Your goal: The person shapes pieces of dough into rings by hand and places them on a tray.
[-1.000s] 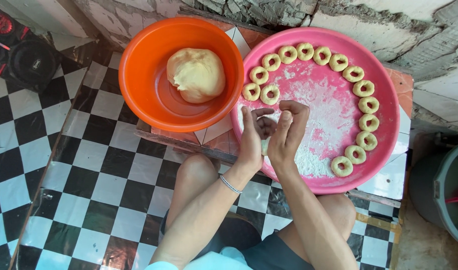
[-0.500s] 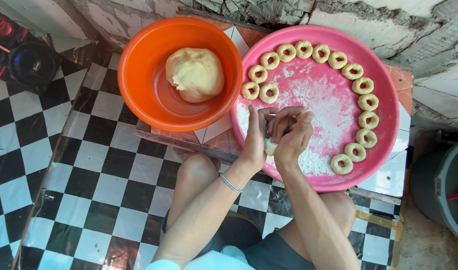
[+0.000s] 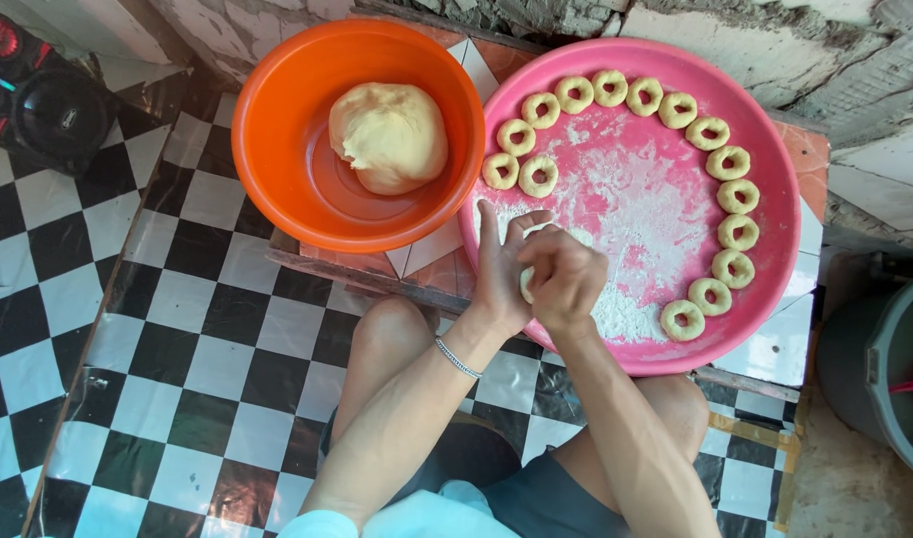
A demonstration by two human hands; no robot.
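My left hand point(image 3: 501, 264) and my right hand point(image 3: 566, 277) are pressed together over the near edge of a round pink tray point(image 3: 775, 289). Between them they hold a small piece of pale dough point(image 3: 527, 282), mostly hidden by the fingers. Flour dusts the middle of the tray. Several ring-shaped dough pieces point(image 3: 733, 197) line its far and right rim, and two more rings point(image 3: 538, 175) lie at its left side. To the left, an orange bowl point(image 3: 277, 159) holds a large lump of dough point(image 3: 389, 136).
Bowl and tray rest on a low tiled table point(image 3: 417, 261) above a black-and-white checkered floor point(image 3: 128, 319). A black speaker point(image 3: 38, 100) stands at far left. A grey bucket point(image 3: 880, 374) sits at right beside a rough wall point(image 3: 855, 70). My knees are under the table edge.
Both hands drew slightly back toward me and closed tighter together around the dough piece; the right hand now covers it from above.
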